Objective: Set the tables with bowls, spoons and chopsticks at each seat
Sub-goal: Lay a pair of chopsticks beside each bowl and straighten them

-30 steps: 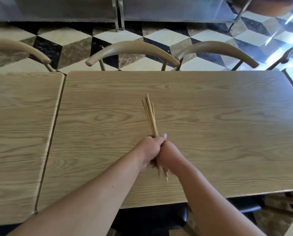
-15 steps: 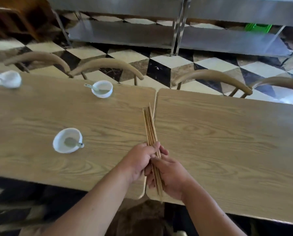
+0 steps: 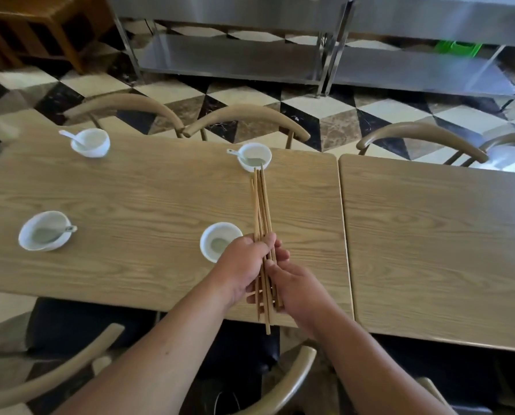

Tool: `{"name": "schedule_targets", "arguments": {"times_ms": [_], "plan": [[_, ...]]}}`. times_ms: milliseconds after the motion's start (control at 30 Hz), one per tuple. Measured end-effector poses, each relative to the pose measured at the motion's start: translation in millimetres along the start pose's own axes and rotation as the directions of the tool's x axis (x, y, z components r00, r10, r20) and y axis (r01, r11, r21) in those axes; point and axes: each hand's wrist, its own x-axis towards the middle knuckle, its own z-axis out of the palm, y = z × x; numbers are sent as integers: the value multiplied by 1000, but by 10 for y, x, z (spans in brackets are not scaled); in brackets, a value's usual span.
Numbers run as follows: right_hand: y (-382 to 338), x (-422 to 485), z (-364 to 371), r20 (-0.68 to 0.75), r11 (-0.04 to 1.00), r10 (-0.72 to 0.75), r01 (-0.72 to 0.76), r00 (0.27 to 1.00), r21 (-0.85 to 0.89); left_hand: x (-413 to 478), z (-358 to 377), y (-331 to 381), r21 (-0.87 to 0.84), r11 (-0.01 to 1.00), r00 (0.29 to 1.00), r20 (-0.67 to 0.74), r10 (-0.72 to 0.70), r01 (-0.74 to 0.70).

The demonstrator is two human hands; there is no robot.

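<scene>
The table (image 3: 148, 193) is matt, grained wood; on it the bowls (image 3: 43, 230) look glossy white ceramic, the chopsticks (image 3: 261, 205) above it plain wood.

Floor's that black, cream and brown cube-pattern tile (image 3: 304, 107) — looks 3D. Curved tan chair backs line the far side: two (image 3: 124, 104) (image 3: 247, 115) touching at their ends, another (image 3: 421, 134) off to the right, a fourth (image 3: 510, 139) cut off by the frame edge. Two more chair backs (image 3: 49, 377) (image 3: 292, 378) sit on the near side. Behind it all, stainless steel shelving (image 3: 229, 55) with a green thing (image 3: 456, 47) on the right unit — too blurry to name. Dark wooden furniture (image 3: 35, 25) top left.
</scene>
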Motion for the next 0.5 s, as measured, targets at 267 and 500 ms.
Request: {"name": "schedule_targets", "arguments": {"times_ms": [267, 500], "plan": [[186, 138, 22, -76, 996, -54, 48, 996, -71, 139, -112, -180, 21, 1000, 1000, 6, 14, -14], [246, 301, -110, -33, 999, -40, 40, 999, -15, 248, 46, -175, -24, 1000, 998, -53, -19, 17]]}}
